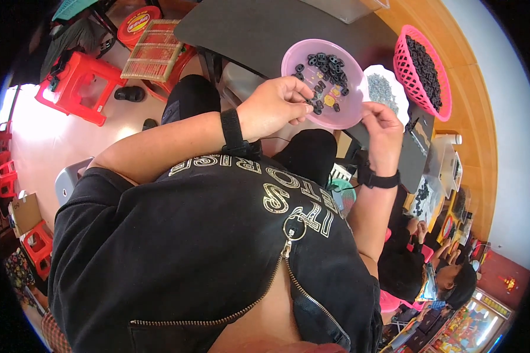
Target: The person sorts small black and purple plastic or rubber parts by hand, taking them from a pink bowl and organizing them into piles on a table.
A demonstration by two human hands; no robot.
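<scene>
A pink bowl [350,120] sits at the near edge of the dark table, holding several small black plastic pieces [330,67] with paired holes and some yellowish bits. My left hand [277,107] reaches over the bowl's near left side, thumb and forefinger drawn together beside some black pieces; whatever is between the fingertips is too small to make out. At the bowl's right rim, my right hand [384,128] has its thumb and fingers pinched together, and I cannot tell what they hold. Just beyond it lies a white scalloped plate [403,105] of small silvery metal parts [381,89].
A pink basket [400,62] full of black pieces stands at the right on the table [247,29]. Red stools [79,85] and a bamboo-topped seat [152,50] are at the left. Another person [406,265] sits at the lower right, working at a further table.
</scene>
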